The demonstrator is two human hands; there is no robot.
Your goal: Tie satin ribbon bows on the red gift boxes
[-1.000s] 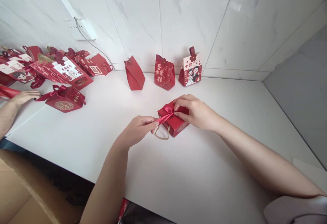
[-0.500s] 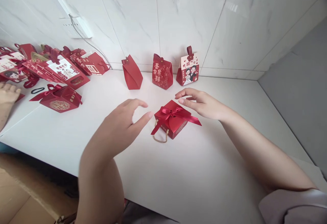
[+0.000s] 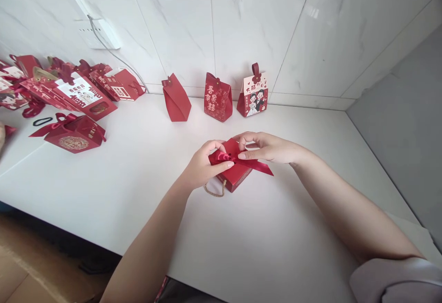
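Note:
A small red gift box [image 3: 237, 179] lies on the white table, tied on top with a glossy red ribbon bow [image 3: 221, 156]. My left hand [image 3: 202, 168] pinches the bow's left loop between thumb and fingers. From the other side, my right hand [image 3: 271, 147] has thumb and fingertips closed on the bow's right part, which the fingers mostly cover. One ribbon tail hangs over the box's right edge. A twisted gold cord handle [image 3: 216, 194] rests on the table at the box's near left corner.
Along the tiled wall stand a plain red box [image 3: 177, 99], a red box with white characters [image 3: 218, 98] and a box with a cartoon couple [image 3: 254, 96]. Leftward are a bowed red box [image 3: 76, 135], a black loop [image 3: 43, 121] and several heaped boxes. Another person's hand [image 3: 2, 135] shows at far left.
Both hands have come in from beside the box to the bow and closed on it. The left hand moved right. The other person's hand has mostly left the view.

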